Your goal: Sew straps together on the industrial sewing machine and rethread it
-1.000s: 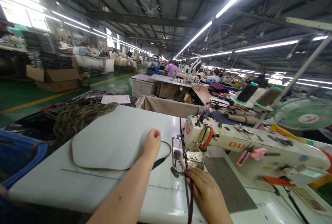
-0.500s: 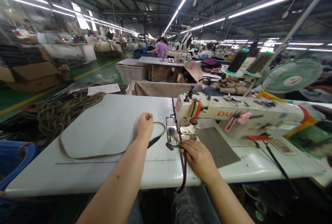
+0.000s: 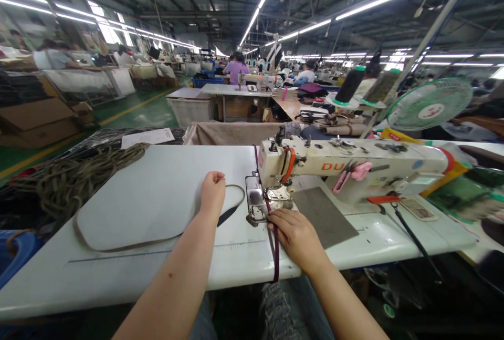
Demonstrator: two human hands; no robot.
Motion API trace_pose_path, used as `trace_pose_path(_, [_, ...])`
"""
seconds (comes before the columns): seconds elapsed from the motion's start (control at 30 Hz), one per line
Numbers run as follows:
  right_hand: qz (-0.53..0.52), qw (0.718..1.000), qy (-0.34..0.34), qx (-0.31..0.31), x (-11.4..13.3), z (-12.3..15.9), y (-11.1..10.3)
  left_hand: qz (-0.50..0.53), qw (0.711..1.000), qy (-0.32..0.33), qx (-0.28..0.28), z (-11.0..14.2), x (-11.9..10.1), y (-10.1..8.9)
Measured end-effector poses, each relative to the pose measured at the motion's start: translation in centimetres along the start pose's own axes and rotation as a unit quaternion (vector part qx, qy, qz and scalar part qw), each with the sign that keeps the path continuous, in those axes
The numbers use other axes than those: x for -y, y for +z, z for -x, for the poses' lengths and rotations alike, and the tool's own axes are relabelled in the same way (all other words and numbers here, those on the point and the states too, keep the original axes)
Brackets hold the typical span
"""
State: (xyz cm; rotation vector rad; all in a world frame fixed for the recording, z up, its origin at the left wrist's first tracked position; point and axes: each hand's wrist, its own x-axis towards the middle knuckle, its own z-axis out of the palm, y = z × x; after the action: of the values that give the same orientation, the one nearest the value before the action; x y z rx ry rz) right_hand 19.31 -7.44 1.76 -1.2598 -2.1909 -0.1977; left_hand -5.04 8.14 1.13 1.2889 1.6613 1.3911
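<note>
My left hand (image 3: pixel 213 193) is closed above the white table, fingertips curled together. A narrow olive-grey strap (image 3: pixel 137 245) lies in a wide curve across the tabletop, passes behind my forearm and loops back to this hand, which appears to hold it; the grip itself is partly hidden. Beside the loop, a dark stretch of strap (image 3: pixel 228 215) shows. My right hand (image 3: pixel 293 232) presses its fingers on a dark purple strap (image 3: pixel 276 256) just in front of the sewing machine (image 3: pixel 354 158). That strap runs under the machine's presser foot and hangs over the table's front edge.
A heap of olive straps (image 3: pixel 94 172) lies left of the table, above a blue basket (image 3: pixel 19 256). Pink-handled snips (image 3: pixel 356 173) hang on the machine. A grey sheet (image 3: pixel 325 216) lies right of the needle plate. A green fan (image 3: pixel 431 106) and thread cones (image 3: pixel 350 85) stand behind.
The view has shifted slightly, so most things sit further left. The purple strap's hanging end lies straighter. Both hands keep about the same place relative to the machine.
</note>
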Motion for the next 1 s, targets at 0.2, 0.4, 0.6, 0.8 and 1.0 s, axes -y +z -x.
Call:
trace_pose_path(0.2, [-0.002,1.0,0.002,0.007,-0.14,0.08,0.15,-0.005,1.0,-0.001,-0.002,0.12,-0.18,-0.08])
trace_pose_path(0.4, [0.001,1.0,-0.004,0.004,-0.14,0.11,0.14,-0.007,1.0,-0.001,-0.002,0.3,-0.69,-0.2])
trace_pose_path(0.6, [-0.001,1.0,0.0,0.002,0.03,-0.02,0.01,-0.009,1.0,-0.003,0.002,0.46,-0.98,-0.31])
trace_pose_path(0.8, [-0.001,1.0,0.002,0.004,-0.03,-0.03,0.03,-0.009,1.0,-0.004,0.005,0.27,-0.7,-0.14])
trace_pose_path(1.0, [0.002,1.0,0.005,0.005,-0.08,-0.05,0.03,-0.006,1.0,-0.001,0.008,0.18,-0.71,0.02])
